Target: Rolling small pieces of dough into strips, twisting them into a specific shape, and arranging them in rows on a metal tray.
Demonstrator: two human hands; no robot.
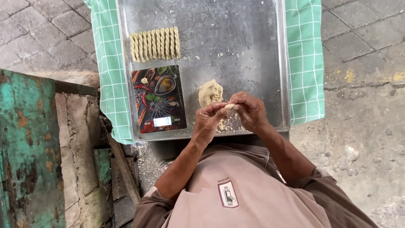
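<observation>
A scuffed, dull metal tray lies on a green checked cloth over grey paving stones; a worn teal-painted slab sits well to the left of the hands. Both the left hand and the right hand are curled nearly closed, fingertips pinching a small pale dough piece between them; a crumbly dough lump rests just beyond the left hand; a flat kitchen scale printed with spices lies further left; twisted dough sticks lie in a row beyond it.
</observation>
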